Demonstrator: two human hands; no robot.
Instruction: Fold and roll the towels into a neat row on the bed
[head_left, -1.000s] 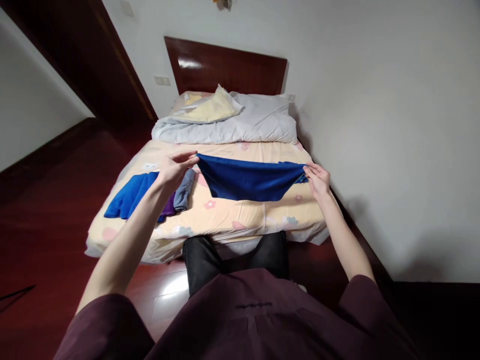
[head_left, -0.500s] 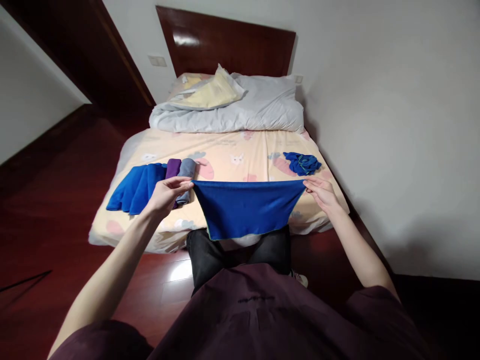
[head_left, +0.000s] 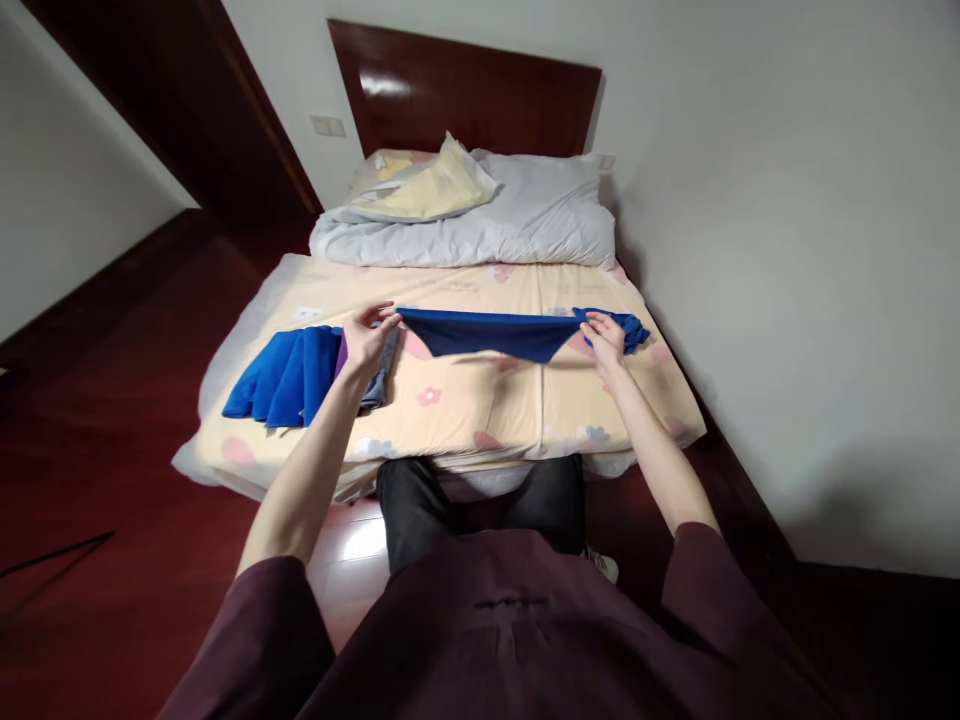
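A blue cloth (head_left: 487, 335) is stretched taut above the bed, its lower part hanging loosely over the sheet. My left hand (head_left: 367, 335) pinches its left upper corner, and my right hand (head_left: 604, 340) pinches the right one. Just beyond my right hand lies a crumpled blue cloth (head_left: 636, 332), partly covered by that hand. Below and left of my left hand sit several rolled blue cloths (head_left: 281, 375) side by side. Next to them are a purple roll (head_left: 341, 352) and a grey roll (head_left: 384, 375), both partly hidden behind my left hand and forearm.
The bed (head_left: 427, 425) has a cream sheet with printed flowers and carrots. A folded white quilt (head_left: 540, 215) and a yellow cloth-like piece (head_left: 442, 185) lie by the dark wooden headboard (head_left: 465, 90). A white wall (head_left: 787, 250) runs along the right.
Both hands have moved forward over the bed and closer together, carrying the blue cloth away from my lap. It now hangs in a narrower strip. The view has shifted slightly.
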